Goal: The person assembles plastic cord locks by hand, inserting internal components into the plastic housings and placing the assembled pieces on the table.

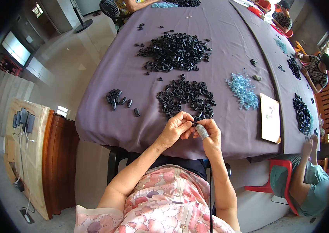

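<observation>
My left hand (179, 127) and my right hand (208, 134) meet at the table's near edge, fingers pinched together. Between their fingertips is a small black plastic piece (194, 124), mostly covered by the fingers. Grey wrapping (202, 131) covers one digit of my right hand. Just beyond the hands lies a loose pile of black plastic pieces (170, 100). To its left is a small group of black cylindrical pieces (114, 98). On the right, a heap of tiny clear-blue parts (243, 91) lies on the cloth; their exact kind is too small to make out.
A bigger heap of black pieces (176, 52) lies farther back on the purple tablecloth (110, 66). A white card (270, 116) rests at right. Other people sit around the table, one on a red chair (288, 182). A wooden cabinet (57, 163) stands at left.
</observation>
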{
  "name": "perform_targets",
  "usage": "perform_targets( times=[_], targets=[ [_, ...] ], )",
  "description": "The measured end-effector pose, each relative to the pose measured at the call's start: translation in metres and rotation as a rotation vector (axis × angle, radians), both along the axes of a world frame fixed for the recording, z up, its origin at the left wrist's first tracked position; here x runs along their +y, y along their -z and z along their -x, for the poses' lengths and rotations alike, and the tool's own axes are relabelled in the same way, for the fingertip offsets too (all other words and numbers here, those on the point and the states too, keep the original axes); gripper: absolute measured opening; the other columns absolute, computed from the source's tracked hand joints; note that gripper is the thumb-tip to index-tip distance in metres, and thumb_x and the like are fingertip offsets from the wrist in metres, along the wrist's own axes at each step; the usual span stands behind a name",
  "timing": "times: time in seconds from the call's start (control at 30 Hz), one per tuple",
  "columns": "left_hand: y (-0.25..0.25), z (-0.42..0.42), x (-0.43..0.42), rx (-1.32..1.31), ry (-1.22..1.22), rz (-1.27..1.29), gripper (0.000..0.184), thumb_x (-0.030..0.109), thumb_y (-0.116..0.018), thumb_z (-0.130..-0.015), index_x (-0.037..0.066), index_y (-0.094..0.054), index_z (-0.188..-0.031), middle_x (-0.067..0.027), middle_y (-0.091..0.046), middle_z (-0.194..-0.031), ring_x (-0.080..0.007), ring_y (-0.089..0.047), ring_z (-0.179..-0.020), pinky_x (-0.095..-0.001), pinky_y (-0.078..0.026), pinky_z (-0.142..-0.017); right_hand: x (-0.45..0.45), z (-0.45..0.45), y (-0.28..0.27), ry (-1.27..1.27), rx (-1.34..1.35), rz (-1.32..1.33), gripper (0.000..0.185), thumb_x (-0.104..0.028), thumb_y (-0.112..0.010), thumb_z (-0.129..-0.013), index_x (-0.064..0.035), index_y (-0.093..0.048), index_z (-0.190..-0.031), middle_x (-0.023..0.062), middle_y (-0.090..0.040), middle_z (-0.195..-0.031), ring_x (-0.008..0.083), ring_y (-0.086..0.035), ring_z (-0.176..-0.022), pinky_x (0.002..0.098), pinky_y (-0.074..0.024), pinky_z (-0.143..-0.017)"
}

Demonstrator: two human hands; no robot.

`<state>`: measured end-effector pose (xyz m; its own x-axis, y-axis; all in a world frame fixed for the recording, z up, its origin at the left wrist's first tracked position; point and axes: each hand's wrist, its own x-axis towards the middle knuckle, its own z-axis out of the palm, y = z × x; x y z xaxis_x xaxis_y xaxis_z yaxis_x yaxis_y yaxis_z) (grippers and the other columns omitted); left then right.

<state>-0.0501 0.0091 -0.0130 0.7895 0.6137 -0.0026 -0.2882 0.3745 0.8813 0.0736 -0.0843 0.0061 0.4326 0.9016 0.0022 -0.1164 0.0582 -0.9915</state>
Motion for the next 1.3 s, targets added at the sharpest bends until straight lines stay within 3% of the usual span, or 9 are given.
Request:
perform_targets(
  times=[0.1,0.43,0.53,0.63,0.87,1.0,1.13,1.3],
  targets=[
    [-0.002,0.000,0.000,-0.003,0.004,0.014,0.008,0.009,-0.049,-0.092,0.006,-0.049,-0.100,-0.0016,-0.055,-0.073,-0.0047,-0.046,-0.054,-0.0176,-0.035,-0.047,0.000,0.001,0.000,-0.008,0.220,-0.020,0.011,0.006,-0.050,-0.083,0.0008,-0.054,-0.093,0.0066,-0.061,-0.080,0.0106,-0.057,-0.067,0.0239,-0.0476,-0.064],
    [-0.004,0.001,0.001,0.013,0.047,-0.034,0.005,0.006,-0.048,-0.091,0.007,-0.048,-0.096,-0.0031,-0.056,-0.073,-0.0048,-0.046,-0.052,-0.0178,-0.035,-0.045,-0.002,0.000,-0.005,-0.016,0.055,0.048,0.007,0.004,-0.052,-0.085,0.0000,-0.054,-0.090,0.0069,-0.062,-0.076,0.0102,-0.057,-0.065,0.0234,-0.0472,-0.062],
    [0.000,0.002,0.001,-0.013,0.094,-0.027,0.004,0.005,-0.049,-0.091,0.008,-0.048,-0.095,-0.0035,-0.056,-0.071,-0.0049,-0.045,-0.050,-0.0180,-0.034,-0.043,-0.003,-0.005,-0.003,-0.051,0.316,0.078,0.005,0.002,-0.052,-0.084,-0.0003,-0.054,-0.089,0.0061,-0.061,-0.073,0.0109,-0.057,-0.064,0.0233,-0.0467,-0.060],
    [0.001,0.003,0.004,-0.036,0.144,-0.009,0.004,0.005,-0.049,-0.091,0.008,-0.048,-0.094,-0.0039,-0.056,-0.070,-0.0049,-0.043,-0.048,-0.0182,-0.034,-0.042,-0.004,-0.013,0.001,-0.138,0.307,0.067,0.006,0.001,-0.052,-0.084,-0.0010,-0.053,-0.090,0.0093,-0.061,-0.075,0.0131,-0.058,-0.065,0.0237,-0.0468,-0.059],
    [0.001,0.003,0.005,0.011,0.164,-0.090,0.003,0.006,-0.049,-0.091,0.008,-0.047,-0.091,-0.0035,-0.054,-0.067,-0.0040,-0.041,-0.046,-0.0183,-0.033,-0.041,-0.004,-0.008,0.003,-0.097,-0.099,-0.002,0.011,0.009,-0.052,-0.078,0.0006,-0.055,-0.084,0.0056,-0.057,-0.078,0.0105,-0.054,-0.060,0.0229,-0.0463,-0.058],
    [-0.003,0.006,0.004,0.019,0.167,-0.090,0.003,0.006,-0.049,-0.091,0.008,-0.047,-0.091,-0.0031,-0.054,-0.067,-0.0036,-0.041,-0.047,-0.0182,-0.033,-0.042,-0.004,-0.006,0.001,-0.066,-0.018,0.020,0.010,0.009,-0.056,-0.077,0.0005,-0.055,-0.082,0.0045,-0.057,-0.077,0.0102,-0.055,-0.061,0.0233,-0.0462,-0.056],
    [-0.007,0.008,0.003,0.017,0.177,-0.095,0.003,0.006,-0.050,-0.091,0.008,-0.048,-0.090,-0.0031,-0.054,-0.067,-0.0036,-0.041,-0.047,-0.0180,-0.033,-0.042,-0.004,-0.013,0.003,-0.172,0.258,-0.002,0.008,0.004,-0.061,-0.077,-0.0012,-0.055,-0.078,0.0063,-0.058,-0.072,0.0119,-0.055,-0.058,0.0241,-0.0458,-0.054],
    [-0.005,0.009,0.005,0.012,0.200,-0.080,0.003,0.006,-0.050,-0.091,0.007,-0.049,-0.089,-0.0031,-0.054,-0.066,-0.0037,-0.041,-0.046,-0.0178,-0.033,-0.041,-0.003,-0.012,0.004,-0.183,0.234,-0.019,0.009,0.002,-0.064,-0.076,-0.0017,-0.056,-0.076,0.0064,-0.058,-0.070,0.0111,-0.054,-0.056,0.0226,-0.0439,-0.052]
  ],
)
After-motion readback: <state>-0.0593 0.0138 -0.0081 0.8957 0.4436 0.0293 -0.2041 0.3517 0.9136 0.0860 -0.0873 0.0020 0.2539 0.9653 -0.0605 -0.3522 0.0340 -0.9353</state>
